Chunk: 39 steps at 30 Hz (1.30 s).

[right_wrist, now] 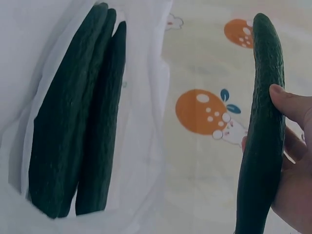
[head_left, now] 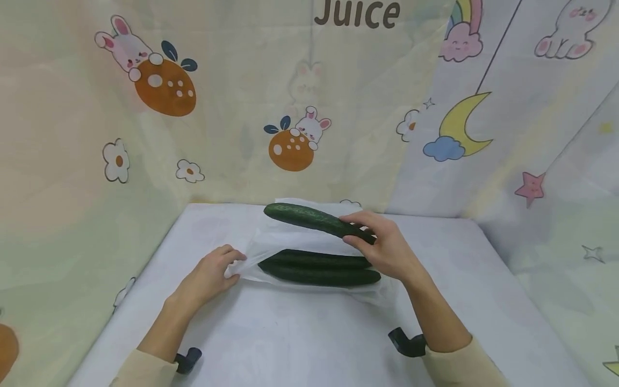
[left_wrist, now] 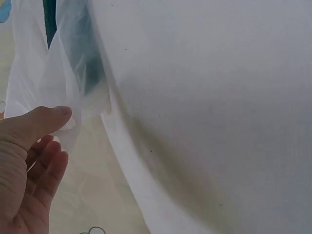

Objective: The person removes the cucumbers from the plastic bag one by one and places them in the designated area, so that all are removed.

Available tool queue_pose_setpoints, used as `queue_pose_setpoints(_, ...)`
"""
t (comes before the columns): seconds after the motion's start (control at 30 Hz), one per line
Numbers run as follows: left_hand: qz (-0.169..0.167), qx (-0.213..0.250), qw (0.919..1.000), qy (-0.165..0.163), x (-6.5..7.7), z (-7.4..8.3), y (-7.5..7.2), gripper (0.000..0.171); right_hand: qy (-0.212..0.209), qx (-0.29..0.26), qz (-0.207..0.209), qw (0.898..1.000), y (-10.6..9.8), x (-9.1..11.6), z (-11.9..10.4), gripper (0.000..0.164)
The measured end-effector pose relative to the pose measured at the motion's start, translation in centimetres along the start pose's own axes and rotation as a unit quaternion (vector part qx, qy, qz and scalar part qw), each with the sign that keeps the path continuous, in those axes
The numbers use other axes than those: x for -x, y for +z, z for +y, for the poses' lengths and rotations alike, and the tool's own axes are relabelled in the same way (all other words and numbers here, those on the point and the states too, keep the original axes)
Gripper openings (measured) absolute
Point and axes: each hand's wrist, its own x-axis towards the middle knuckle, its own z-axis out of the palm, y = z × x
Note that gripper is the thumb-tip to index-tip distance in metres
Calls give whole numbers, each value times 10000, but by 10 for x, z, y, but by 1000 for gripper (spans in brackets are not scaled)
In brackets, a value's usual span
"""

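My right hand grips a dark green cucumber near one end, with thumb and fingers on opposite sides; the cucumber is raised over the far side of a thin white plastic bag. Several more cucumbers lie side by side in the bag's wide mouth. In the right wrist view three of these cucumbers show, framed by the white film. My left hand pinches the bag's left edge between thumb and fingers. Up close, the left wrist view shows the film bunched at the thumb.
The work happens on a white-covered table. Behind it and along both sides hangs a patterned cloth with cartoon rabbits and oranges. Black wrist mounts stick out near both sleeves.
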Motion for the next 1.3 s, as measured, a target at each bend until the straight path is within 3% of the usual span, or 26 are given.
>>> queue_pose_setpoints(0.3, -104, 61, 9999, -93, 10, -13, -9, 39, 496, 357, 97, 9981, -13, 8, 30, 41)
queue_pose_setpoints(0.53, -176, 118, 9996, -183, 10, -16, -5, 37, 910, 488, 212, 9944, -23, 26, 55, 42)
queue_pose_setpoints(0.87, -103, 196, 9996, -158, 4, -13, -2, 38, 1299, 341, 699, 9885, -38, 51, 86, 43)
queue_pose_setpoints(1.07, -123, 284, 9995, -107, 2, -12, -1, 39, 1649, 413, 973, 9806, -49, 66, 101, 43)
queue_pose_setpoints(1.3, -157, 267, 9994, -154, 0, -9, 1, 40, 2425, 885, 1202, 9586, -66, 88, 117, 47)
